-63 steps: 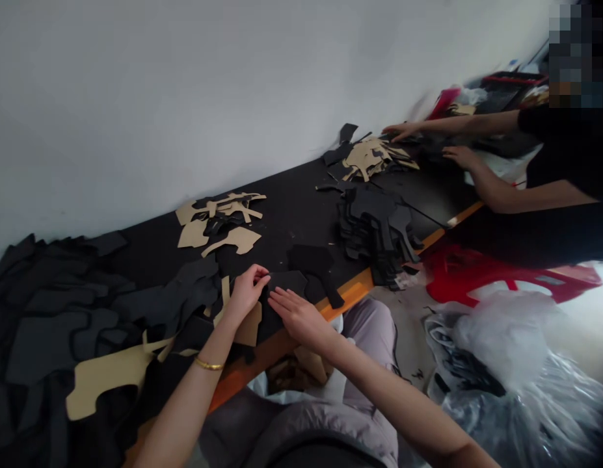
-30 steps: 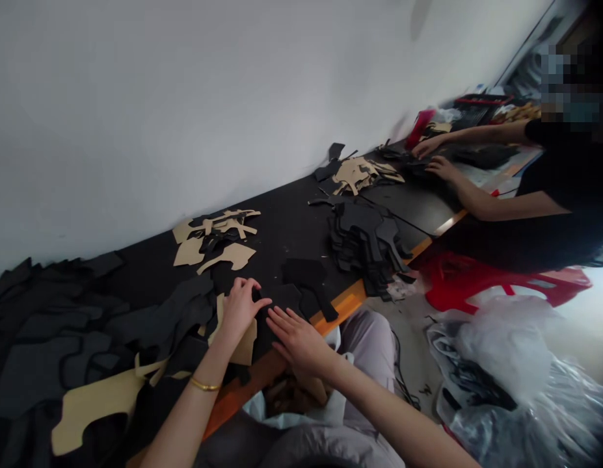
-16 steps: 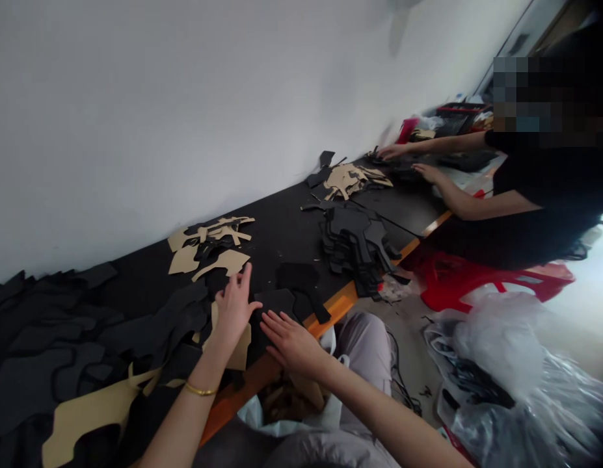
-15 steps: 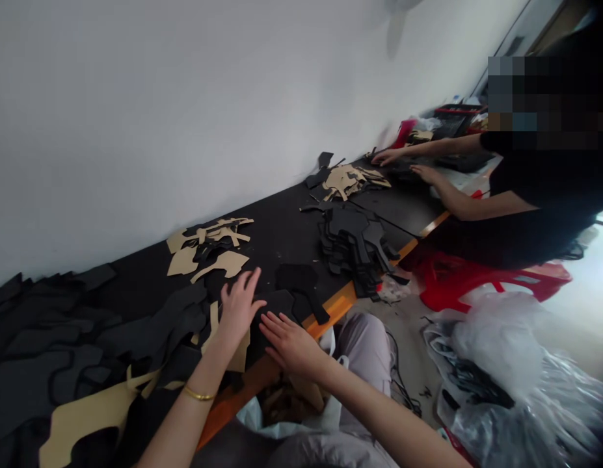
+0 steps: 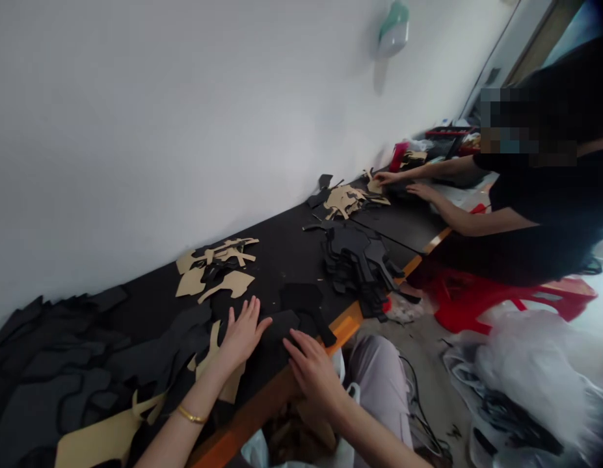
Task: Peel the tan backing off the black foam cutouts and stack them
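My left hand (image 5: 245, 333) lies with spread fingers at the left side of a flat black cut-out piece (image 5: 281, 321) on the dark table. My right hand (image 5: 315, 370) is at the table's front edge, fingers stretched out, its tips by the right end of that piece. Neither hand grips anything. Just beyond lies another black cut-out (image 5: 302, 298) with a narrow leg pointing at the edge. Under my left wrist there are tan paper-like scraps (image 5: 231, 385). A pile of black pieces (image 5: 352, 250) stands farther right.
Black sheets (image 5: 42, 383) are heaped at left, with a large tan piece (image 5: 99, 442) in front. Tan scraps (image 5: 227, 257) lie near the wall. A co-worker (image 5: 535, 195) handles a tan piece (image 5: 375, 186) at right. An open bag (image 5: 301, 429) hangs below the edge.
The view has tilted up somewhat. My right hand has drawn away from my left, toward the right. The co-worker's far hand now has a tan piece at its fingers.
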Available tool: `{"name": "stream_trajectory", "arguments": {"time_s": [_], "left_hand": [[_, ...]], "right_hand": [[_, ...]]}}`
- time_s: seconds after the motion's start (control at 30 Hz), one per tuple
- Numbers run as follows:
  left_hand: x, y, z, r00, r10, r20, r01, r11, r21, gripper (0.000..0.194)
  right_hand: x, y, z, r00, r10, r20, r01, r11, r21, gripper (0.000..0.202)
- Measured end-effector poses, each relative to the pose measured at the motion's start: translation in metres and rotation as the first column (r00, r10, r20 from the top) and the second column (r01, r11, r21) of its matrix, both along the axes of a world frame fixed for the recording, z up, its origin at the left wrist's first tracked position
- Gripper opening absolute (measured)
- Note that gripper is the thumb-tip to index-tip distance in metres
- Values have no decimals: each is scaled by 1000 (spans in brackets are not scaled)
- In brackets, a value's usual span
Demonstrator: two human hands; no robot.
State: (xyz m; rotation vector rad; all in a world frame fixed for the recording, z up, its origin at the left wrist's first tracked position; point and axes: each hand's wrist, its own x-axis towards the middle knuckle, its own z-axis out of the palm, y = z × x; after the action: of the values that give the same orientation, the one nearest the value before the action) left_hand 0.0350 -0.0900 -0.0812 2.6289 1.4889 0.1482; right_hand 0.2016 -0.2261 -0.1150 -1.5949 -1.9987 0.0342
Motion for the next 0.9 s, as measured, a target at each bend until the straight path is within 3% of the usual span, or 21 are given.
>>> {"name": "stream_trajectory", "arguments": {"time_s": [0.1, 0.2, 0.33, 0.43, 0.57, 0.67, 0.73, 0.8, 0.83, 0.9], "left_hand": [[-10, 35, 11, 993, 99, 61, -105, 988, 111, 45], [-17, 70, 21, 991, 99, 95, -109, 989, 103, 40], [-18, 93, 27, 990, 35, 134, -44, 997, 63, 20], [-17, 96, 26, 987, 19, 162, -30, 997, 70, 17], [-19, 95, 28, 983, 44, 176, -62, 993, 99, 27], [-21, 92, 44, 954, 49, 295, -114, 971, 211, 32], [-20, 86, 65, 879, 73, 471, -237, 925, 297, 33], [-15, 74, 86, 742, 125, 658, -381, 887, 261, 33], [-12, 65, 96, 654, 152, 741, -412, 893, 180, 34], [-4, 43, 108, 452, 232, 861, -327, 942, -82, 37]], "right_hand": [[7, -5, -4, 982, -183, 45, 183, 983, 12, 46], [11, -2, -1, 973, -222, 56, 225, 973, -46, 49], [13, 2, 8, 973, -175, -150, 145, 971, -191, 60], [17, 5, 17, 926, -111, -360, 39, 978, -203, 59], [49, 15, 48, 873, -5, -487, 6, 1000, 0, 34], [101, 35, 84, 833, -60, -550, 197, 961, 193, 31], [140, 53, 103, 793, -166, -586, 331, 925, 185, 30], [172, 70, 115, 757, -272, -594, 405, 909, 100, 32], [181, 76, 117, 748, -298, -592, 423, 903, 79, 33], [185, 81, 118, 730, -353, -585, 484, 872, 78, 38]]}}
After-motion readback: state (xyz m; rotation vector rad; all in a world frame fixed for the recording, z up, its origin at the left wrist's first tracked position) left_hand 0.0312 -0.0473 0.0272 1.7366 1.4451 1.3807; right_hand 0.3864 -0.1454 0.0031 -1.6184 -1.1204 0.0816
